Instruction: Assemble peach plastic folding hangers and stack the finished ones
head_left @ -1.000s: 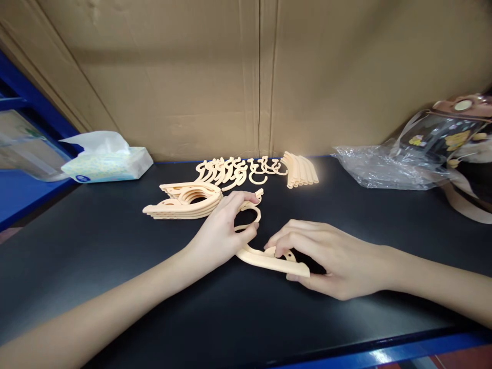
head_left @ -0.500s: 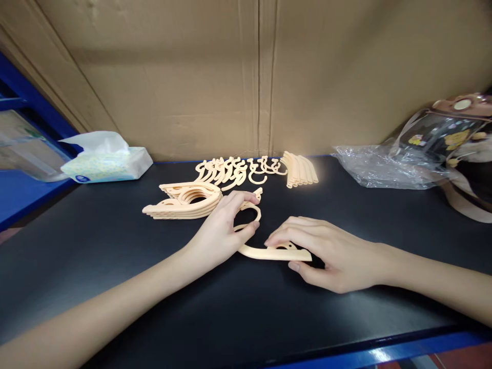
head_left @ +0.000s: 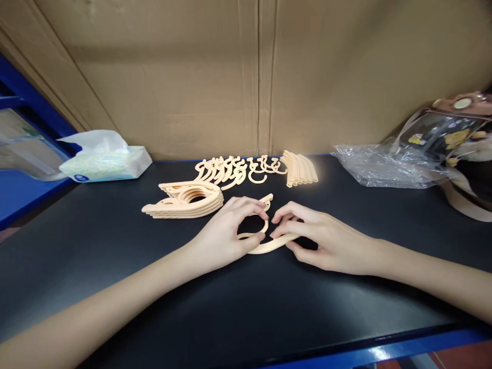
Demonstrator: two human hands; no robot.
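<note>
Between both hands, low over the black table, is a cream plastic hanger piece (head_left: 268, 247) with a curved arm and a rounded inner loop. My left hand (head_left: 226, 230) is closed round its left side, thumb and fingers curled on the loop. On the curved arm's right end, my right hand (head_left: 319, 238) pinches with thumb and fingers, hiding the tip. A stack of similar hanger pieces (head_left: 188, 207) lies just beyond my left hand. Farther back are several loose hooks (head_left: 223, 169) and a row of short curved tubes (head_left: 301, 169).
A tissue pack (head_left: 107, 161) sits at the back left. Clear plastic wrap (head_left: 388, 166) and a transparent bottle with a strap (head_left: 438, 133) stand at the back right. Cardboard (head_left: 172, 77) walls off the far edge of the black table (head_left: 246, 318).
The hanger piece has turned, its right end swinging up and away from me. My right hand has moved left and farther off, closer to my left hand.
</note>
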